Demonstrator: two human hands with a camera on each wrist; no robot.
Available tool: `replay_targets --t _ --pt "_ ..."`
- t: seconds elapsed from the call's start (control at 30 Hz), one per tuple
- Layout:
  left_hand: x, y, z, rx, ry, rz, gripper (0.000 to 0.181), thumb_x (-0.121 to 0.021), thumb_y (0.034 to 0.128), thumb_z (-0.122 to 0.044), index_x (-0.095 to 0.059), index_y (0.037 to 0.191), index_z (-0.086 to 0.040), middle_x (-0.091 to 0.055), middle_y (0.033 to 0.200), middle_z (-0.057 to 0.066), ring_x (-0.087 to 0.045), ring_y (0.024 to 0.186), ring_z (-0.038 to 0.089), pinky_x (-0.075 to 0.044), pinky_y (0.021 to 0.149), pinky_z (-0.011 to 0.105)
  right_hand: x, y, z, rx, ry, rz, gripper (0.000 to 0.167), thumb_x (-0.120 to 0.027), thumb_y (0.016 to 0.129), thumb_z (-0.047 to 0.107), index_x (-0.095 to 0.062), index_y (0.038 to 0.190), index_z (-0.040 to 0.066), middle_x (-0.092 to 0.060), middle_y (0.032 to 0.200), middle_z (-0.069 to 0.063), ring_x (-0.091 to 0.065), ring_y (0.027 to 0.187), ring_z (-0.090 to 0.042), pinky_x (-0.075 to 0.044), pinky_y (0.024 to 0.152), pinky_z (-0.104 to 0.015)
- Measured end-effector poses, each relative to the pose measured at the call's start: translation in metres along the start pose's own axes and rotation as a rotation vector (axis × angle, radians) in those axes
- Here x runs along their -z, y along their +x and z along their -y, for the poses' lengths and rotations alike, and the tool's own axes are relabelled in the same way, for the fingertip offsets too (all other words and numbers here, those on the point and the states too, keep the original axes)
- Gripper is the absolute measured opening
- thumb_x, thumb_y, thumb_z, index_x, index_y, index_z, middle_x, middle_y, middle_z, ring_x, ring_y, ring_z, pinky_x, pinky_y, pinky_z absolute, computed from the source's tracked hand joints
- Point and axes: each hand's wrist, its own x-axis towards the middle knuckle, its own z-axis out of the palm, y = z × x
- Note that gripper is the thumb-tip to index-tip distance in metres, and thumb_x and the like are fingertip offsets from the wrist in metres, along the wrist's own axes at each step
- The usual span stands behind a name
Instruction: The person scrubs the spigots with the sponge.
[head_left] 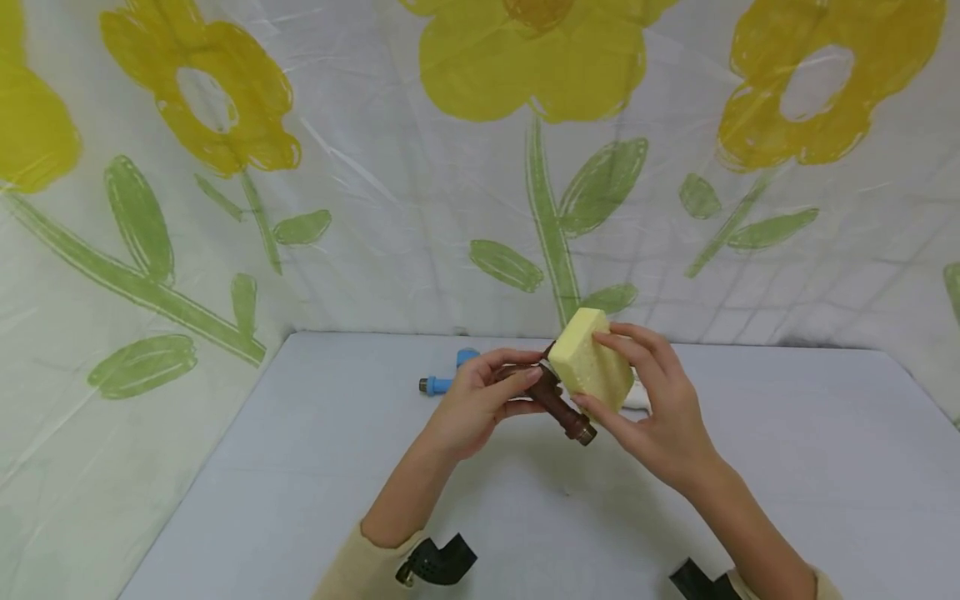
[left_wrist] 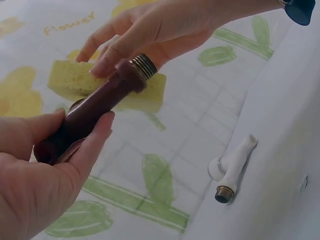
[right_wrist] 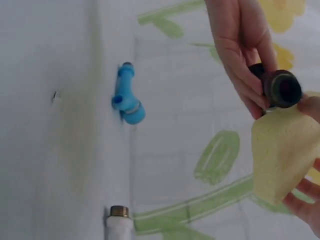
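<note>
My left hand grips a dark brown tap by its body, fingers and thumb on either side. The tap's brass threaded end points away from that hand, down and to the right in the head view. A pale yellow sponge block is pinched between the thumb and fingers of my right hand. The sponge is right up against the tap in the head view; whether they touch is hard to tell. Both things are held above the table.
On the white table, a blue tap lies behind my left hand. A white tap with a brass thread lies behind the right hand. A sheet painted with flowers hangs along the table's back edge.
</note>
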Motion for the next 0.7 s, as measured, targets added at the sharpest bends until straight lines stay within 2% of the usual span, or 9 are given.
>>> replay_targets --t 0.23,0.43,0.6,0.7 --pt "-0.002 0.000 0.000 0.082 -0.127 0.002 0.041 -0.047 0.1121 -0.005 -0.048 0.145 0.018 -0.070 0.120 0.006 -0.075 0.101 0.015 -0.062 0.096 0.036 -0.001 -0.001 0.000 -0.025 -0.009 -0.052 0.070 -0.069 0.097 0.059 -0.066 0.132 -0.001 -0.059 0.134 -0.024 -0.059 0.119 -0.023 -0.046 0.098 -0.010" --pt "-0.002 0.001 0.002 0.147 -0.221 -0.058 0.041 -0.046 0.1116 -0.003 -0.046 0.145 0.021 -0.074 0.115 0.008 -0.076 0.100 0.016 -0.061 0.095 0.034 -0.003 -0.002 -0.002 -0.018 0.022 -0.087 0.067 -0.069 0.098 0.057 -0.066 0.130 -0.002 -0.059 0.132 -0.023 -0.057 0.124 -0.018 -0.047 0.100 -0.010" --pt "0.002 0.003 0.003 0.162 -0.322 -0.115 0.039 -0.044 0.1126 -0.004 -0.049 0.143 0.021 -0.077 0.105 0.006 -0.077 0.095 0.013 -0.061 0.092 0.027 -0.009 -0.004 -0.007 0.019 0.034 -0.113 0.065 -0.072 0.097 0.054 -0.067 0.127 -0.004 -0.060 0.130 -0.025 -0.057 0.127 -0.021 -0.047 0.104 -0.012" --pt "0.004 0.003 0.003 0.162 -0.361 -0.127 0.040 -0.042 0.1130 -0.004 -0.048 0.143 0.021 -0.077 0.104 0.006 -0.077 0.094 0.012 -0.061 0.091 0.025 -0.013 -0.005 -0.008 0.052 0.029 -0.128 0.063 -0.074 0.096 0.053 -0.068 0.125 -0.003 -0.061 0.128 -0.025 -0.059 0.125 -0.023 -0.046 0.106 -0.013"
